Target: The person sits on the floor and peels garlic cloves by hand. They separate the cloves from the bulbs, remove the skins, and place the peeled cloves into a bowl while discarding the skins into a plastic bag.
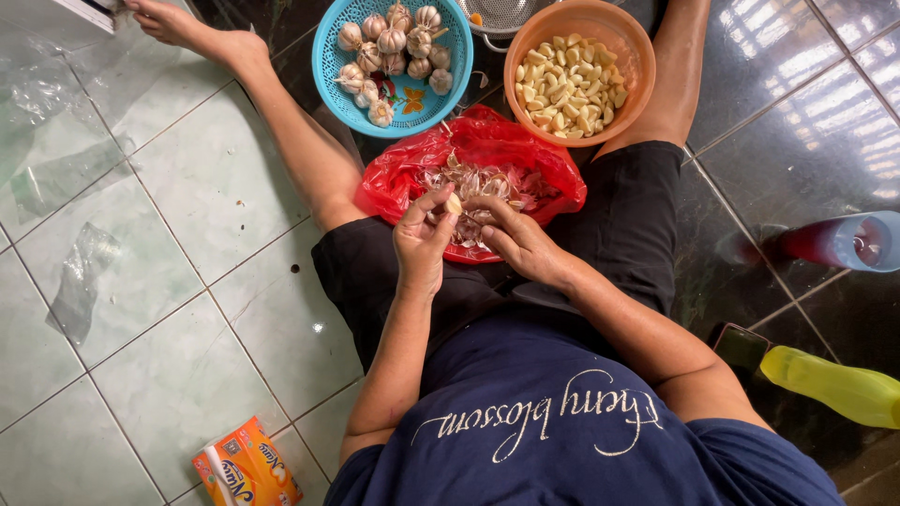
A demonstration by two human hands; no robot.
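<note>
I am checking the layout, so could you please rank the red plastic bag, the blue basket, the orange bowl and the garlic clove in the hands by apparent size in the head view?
1. red plastic bag, widest.
2. blue basket and orange bowl: too alike to rank; the top edge crops the basket.
3. garlic clove, smallest, between left hand and right hand.

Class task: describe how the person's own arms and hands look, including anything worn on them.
Both the left hand and the right hand are bare, with no gloves; no rings or watch show. The forearms are uncovered. Short dark navy sleeves end above the elbows.
</note>
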